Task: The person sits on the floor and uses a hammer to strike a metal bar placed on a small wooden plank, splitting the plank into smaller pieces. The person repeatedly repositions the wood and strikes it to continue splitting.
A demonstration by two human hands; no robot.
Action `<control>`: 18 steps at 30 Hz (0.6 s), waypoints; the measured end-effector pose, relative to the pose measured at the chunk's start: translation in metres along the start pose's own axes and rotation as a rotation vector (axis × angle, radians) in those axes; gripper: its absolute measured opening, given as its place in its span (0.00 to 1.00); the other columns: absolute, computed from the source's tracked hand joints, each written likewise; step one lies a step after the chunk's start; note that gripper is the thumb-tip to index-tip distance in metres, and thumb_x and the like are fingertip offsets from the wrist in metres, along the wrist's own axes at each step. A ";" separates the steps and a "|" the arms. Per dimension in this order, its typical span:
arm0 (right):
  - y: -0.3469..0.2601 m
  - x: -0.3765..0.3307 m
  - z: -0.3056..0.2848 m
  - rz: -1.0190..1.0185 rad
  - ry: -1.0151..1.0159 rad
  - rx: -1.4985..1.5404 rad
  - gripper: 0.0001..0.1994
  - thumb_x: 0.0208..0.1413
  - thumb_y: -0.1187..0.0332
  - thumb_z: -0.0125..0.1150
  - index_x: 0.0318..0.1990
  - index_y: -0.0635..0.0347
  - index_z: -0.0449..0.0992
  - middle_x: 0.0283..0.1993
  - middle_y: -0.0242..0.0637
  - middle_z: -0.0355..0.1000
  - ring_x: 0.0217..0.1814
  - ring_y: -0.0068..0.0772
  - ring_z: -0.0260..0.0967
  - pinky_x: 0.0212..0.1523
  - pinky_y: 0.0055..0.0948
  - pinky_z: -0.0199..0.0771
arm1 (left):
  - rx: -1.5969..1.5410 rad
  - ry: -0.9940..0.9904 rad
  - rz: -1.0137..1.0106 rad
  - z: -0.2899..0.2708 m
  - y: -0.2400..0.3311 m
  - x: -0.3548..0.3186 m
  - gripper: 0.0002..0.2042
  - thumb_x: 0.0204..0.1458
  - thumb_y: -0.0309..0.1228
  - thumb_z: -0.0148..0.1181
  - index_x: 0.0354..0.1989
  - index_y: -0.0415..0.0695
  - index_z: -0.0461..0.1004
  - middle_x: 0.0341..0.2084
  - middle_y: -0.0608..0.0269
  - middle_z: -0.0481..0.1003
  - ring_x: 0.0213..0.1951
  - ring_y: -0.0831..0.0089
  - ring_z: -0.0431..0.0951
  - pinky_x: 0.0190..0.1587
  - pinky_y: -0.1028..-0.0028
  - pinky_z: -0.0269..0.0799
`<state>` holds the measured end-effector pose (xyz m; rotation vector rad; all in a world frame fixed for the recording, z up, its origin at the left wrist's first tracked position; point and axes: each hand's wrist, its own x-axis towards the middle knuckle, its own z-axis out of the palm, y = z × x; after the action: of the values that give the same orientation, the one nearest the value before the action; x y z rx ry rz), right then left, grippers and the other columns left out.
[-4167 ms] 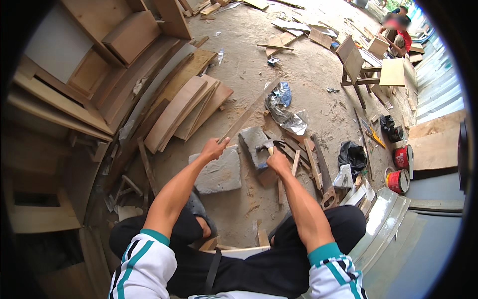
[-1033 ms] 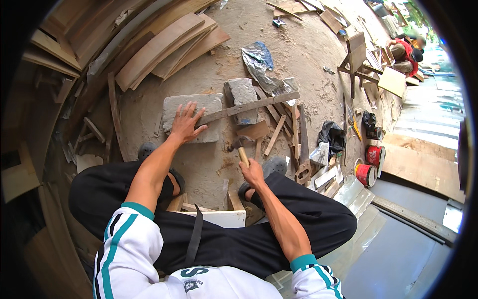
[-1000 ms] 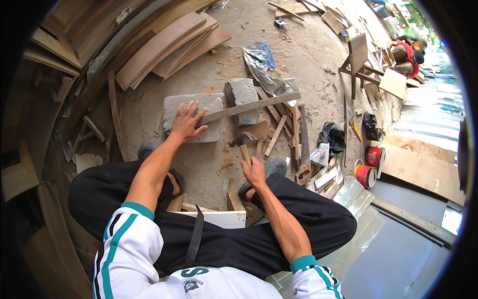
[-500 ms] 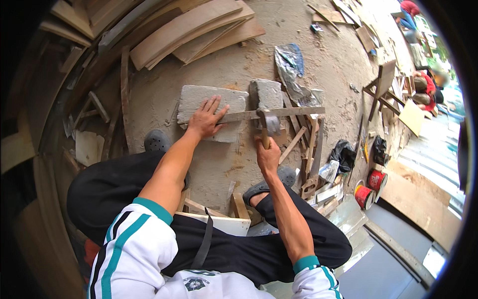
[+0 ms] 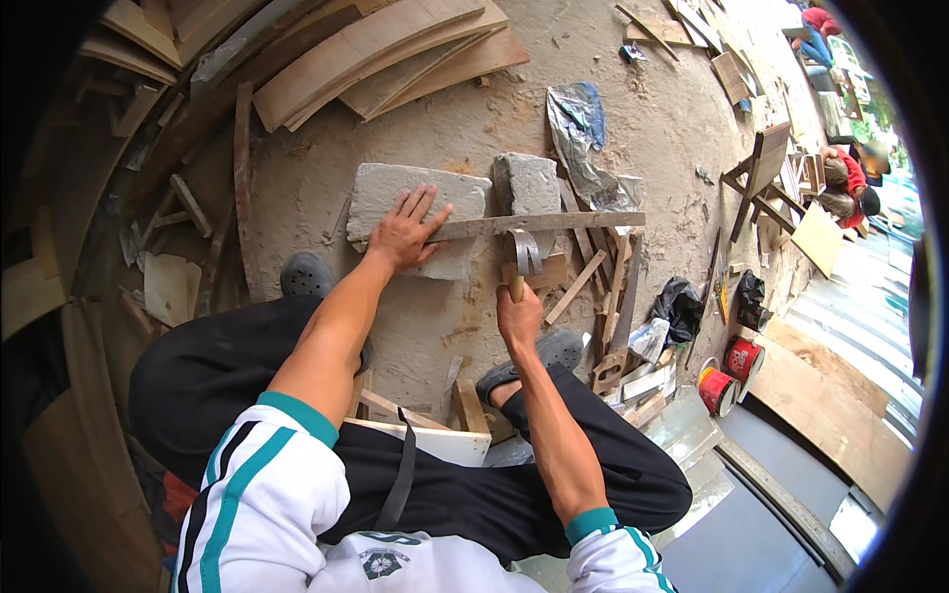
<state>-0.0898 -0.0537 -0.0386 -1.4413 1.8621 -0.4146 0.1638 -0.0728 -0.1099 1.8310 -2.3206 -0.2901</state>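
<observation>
Fingers spread flat, the left hand (image 5: 405, 235) presses down on the near end of a long, thin wooden strip (image 5: 539, 224), pinning it where it crosses a flat grey stone slab (image 5: 415, 215) on the dusty ground. The right hand (image 5: 518, 318) is closed tight around the wooden handle of a claw hammer (image 5: 523, 259), whose metal head sits at the strip's near edge, about midway along its length; whether head and wood actually touch is hard to judge from this angle. The strip runs left to right, bridging from the slab across a smaller grey stone block (image 5: 527, 185) just beside it and jutting out beyond toward a crumpled sheet of clear and blue plastic (image 5: 581, 138). The person sits low, knees wide in black trousers, wearing a white jersey with teal stripes, a grey shoe planted on either side of the work. Short wood offcuts (image 5: 603, 287) lie scattered to the right of the hammer. Two red tins (image 5: 730, 374) stand further right, near a black bag (image 5: 682, 306). Curved wooden boards (image 5: 395, 59) are stacked beyond the slab, and another person in red (image 5: 842, 183) crouches well apart at the upper right.
</observation>
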 end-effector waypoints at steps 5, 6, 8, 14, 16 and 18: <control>-0.067 0.003 -0.031 -0.153 0.001 0.029 0.15 0.55 0.60 0.62 0.30 0.67 0.74 0.22 0.54 0.71 0.25 0.54 0.73 0.30 0.40 0.71 | -0.010 0.034 0.013 -0.003 -0.001 -0.001 0.36 0.53 0.53 0.60 0.70 0.58 0.58 0.70 0.49 0.54 0.71 0.53 0.54 0.71 0.55 0.51; -0.076 0.006 -0.033 -0.178 -0.002 0.038 0.16 0.55 0.59 0.62 0.29 0.67 0.74 0.22 0.54 0.71 0.25 0.54 0.73 0.30 0.40 0.70 | -0.023 0.053 0.017 -0.003 -0.001 0.000 0.36 0.52 0.52 0.62 0.70 0.57 0.59 0.70 0.48 0.55 0.70 0.52 0.55 0.70 0.54 0.52; -0.087 0.008 -0.035 -0.198 -0.042 0.058 0.17 0.58 0.57 0.63 0.32 0.65 0.74 0.19 0.44 0.67 0.21 0.34 0.64 0.27 0.35 0.67 | -0.008 0.022 0.010 -0.004 0.000 0.000 0.35 0.54 0.53 0.59 0.70 0.58 0.58 0.71 0.50 0.53 0.71 0.53 0.53 0.71 0.55 0.50; -0.083 -0.004 -0.019 0.000 -0.207 -0.312 0.22 0.59 0.47 0.57 0.41 0.61 0.76 0.30 0.56 0.77 0.36 0.62 0.76 0.39 0.52 0.74 | 0.000 -0.008 0.007 -0.004 0.001 0.002 0.35 0.53 0.53 0.60 0.69 0.56 0.60 0.71 0.50 0.53 0.71 0.54 0.53 0.72 0.56 0.49; -0.081 -0.014 -0.005 0.026 -0.205 -0.340 0.21 0.61 0.50 0.54 0.45 0.61 0.74 0.34 0.56 0.78 0.37 0.63 0.76 0.41 0.54 0.73 | 0.006 -0.036 0.003 -0.005 0.000 0.004 0.36 0.52 0.51 0.62 0.69 0.55 0.59 0.71 0.51 0.52 0.72 0.55 0.52 0.72 0.56 0.48; -0.079 -0.024 0.009 -0.028 -0.134 -0.245 0.20 0.62 0.52 0.54 0.47 0.61 0.73 0.36 0.56 0.77 0.38 0.63 0.76 0.41 0.54 0.73 | -0.002 -0.060 -0.006 -0.005 0.000 0.003 0.38 0.50 0.48 0.64 0.70 0.54 0.59 0.72 0.51 0.51 0.72 0.55 0.51 0.72 0.57 0.48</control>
<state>-0.0260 -0.0550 0.0153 -1.6157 1.8344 -0.1014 0.1643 -0.0757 -0.1054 1.8534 -2.3536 -0.3534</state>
